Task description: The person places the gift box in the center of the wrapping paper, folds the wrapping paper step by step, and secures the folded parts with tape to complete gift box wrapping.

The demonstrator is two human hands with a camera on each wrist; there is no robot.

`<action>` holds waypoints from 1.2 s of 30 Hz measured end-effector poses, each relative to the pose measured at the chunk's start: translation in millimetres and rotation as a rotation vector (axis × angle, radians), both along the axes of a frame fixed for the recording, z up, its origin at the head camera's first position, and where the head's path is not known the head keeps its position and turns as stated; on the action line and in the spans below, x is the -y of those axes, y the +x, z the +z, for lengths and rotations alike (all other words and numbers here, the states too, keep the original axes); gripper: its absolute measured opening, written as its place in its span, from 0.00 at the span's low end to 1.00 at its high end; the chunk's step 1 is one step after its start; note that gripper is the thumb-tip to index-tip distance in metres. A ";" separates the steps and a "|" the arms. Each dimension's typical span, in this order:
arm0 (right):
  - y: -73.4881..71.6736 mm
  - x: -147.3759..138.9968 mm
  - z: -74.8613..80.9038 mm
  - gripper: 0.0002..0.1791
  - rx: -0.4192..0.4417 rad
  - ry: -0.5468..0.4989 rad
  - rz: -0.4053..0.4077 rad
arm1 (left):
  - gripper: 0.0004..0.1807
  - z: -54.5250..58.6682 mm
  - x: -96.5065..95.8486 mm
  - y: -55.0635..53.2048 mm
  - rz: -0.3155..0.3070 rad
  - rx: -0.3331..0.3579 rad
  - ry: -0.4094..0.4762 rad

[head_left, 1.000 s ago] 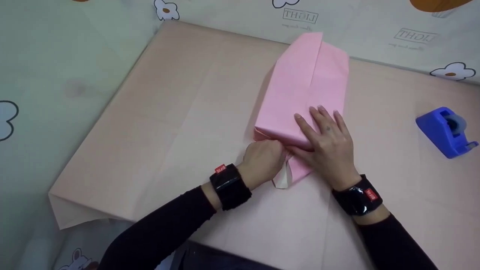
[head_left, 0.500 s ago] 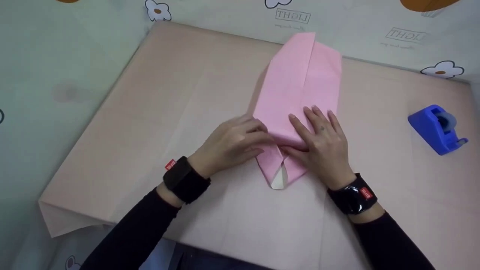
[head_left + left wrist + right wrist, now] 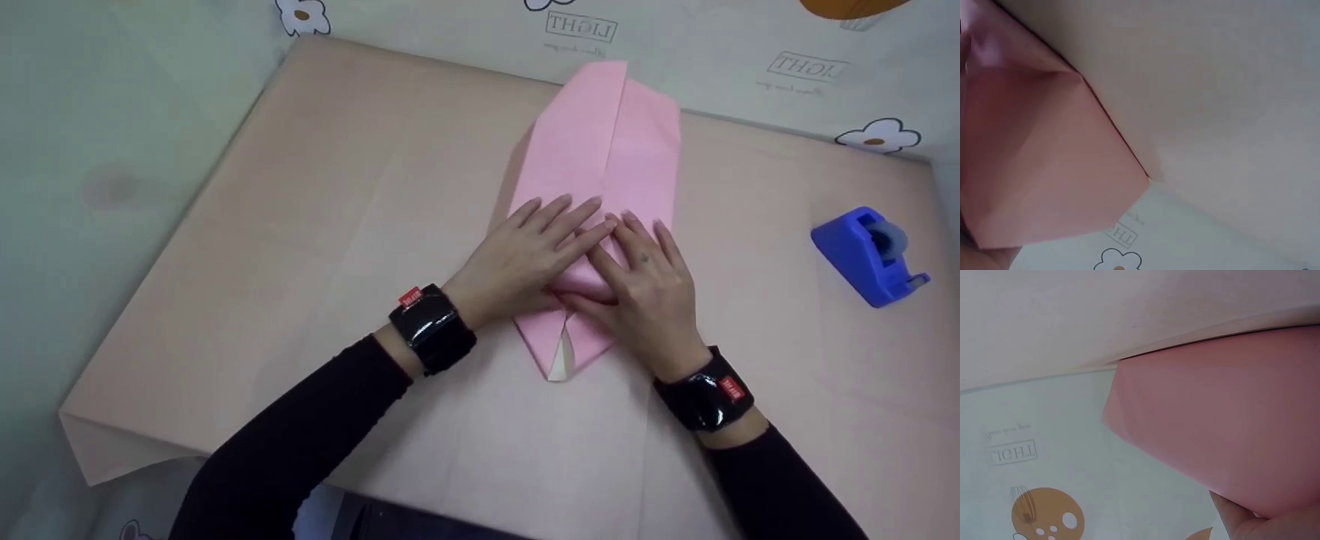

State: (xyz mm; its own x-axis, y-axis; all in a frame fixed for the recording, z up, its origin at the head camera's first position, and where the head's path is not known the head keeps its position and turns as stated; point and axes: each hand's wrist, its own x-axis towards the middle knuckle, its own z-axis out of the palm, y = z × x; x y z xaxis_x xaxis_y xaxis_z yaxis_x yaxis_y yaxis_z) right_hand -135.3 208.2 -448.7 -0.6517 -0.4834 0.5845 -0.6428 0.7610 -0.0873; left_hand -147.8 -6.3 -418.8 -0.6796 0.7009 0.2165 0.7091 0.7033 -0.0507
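A box-like package wrapped in pink paper (image 3: 645, 142) lies on the table, a lengthwise seam running along its top. At its near end a pointed paper flap (image 3: 536, 330) sticks out, its pale inner side showing at the tip. My left hand (image 3: 517, 259) rests on the near top with fingers extended, its thumb low by the end fold and partly hidden. Beside it, my right hand (image 3: 649, 292) lies with its fingers on the top and its thumb at the near end. The fingertips of both hands meet or nearly meet. Both wrist views show the pink paper (image 3: 1055, 163) close up.
To the right stands a blue tape dispenser (image 3: 862, 259) with a roll of clear tape. Tan paper covers the table (image 3: 315, 187), with a loose corner hanging at the near left. A printed wall covering (image 3: 697, 45) borders the back edge.
My left hand leaves the near-end fold, swings left, then comes back to lie on the package's top. The flap's left side is now folded in. The right hand stays nearly still.
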 end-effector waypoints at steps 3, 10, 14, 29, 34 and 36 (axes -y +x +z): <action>0.8 -0.5 0.7 0.41 0.002 -0.005 -0.003 | 0.50 -3.7 -6.0 0.4 0.028 -0.037 -0.020; 0.8 -2.0 2.0 0.42 -0.002 0.032 0.010 | 0.47 -9.6 -9.8 8.7 0.056 -0.115 -0.042; -0.8 -6.9 5.4 0.41 0.051 0.085 0.074 | 0.47 -11.7 -8.6 11.3 0.078 -0.119 -0.041; -0.4 -16.9 16.5 0.52 0.183 0.199 0.146 | 0.50 -11.8 -9.2 11.4 0.076 -0.096 -0.061; 0.7 -12.3 16.2 0.44 0.171 0.174 0.099 | 0.51 -11.2 -10.6 10.3 0.077 -0.095 -0.039; 0.7 -11.3 16.2 0.43 0.154 0.167 0.093 | 0.52 -10.4 -10.8 9.9 0.079 -0.082 -0.030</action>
State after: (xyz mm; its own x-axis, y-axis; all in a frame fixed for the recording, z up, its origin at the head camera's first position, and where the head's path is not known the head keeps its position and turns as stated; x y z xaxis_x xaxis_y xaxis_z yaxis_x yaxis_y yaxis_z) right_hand -134.7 219.5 -432.5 -0.6752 -0.6270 0.3885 -0.6997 0.7112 -0.0682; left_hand -137.9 4.5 -429.2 -0.7140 0.6527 0.2535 0.6440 0.7542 -0.1279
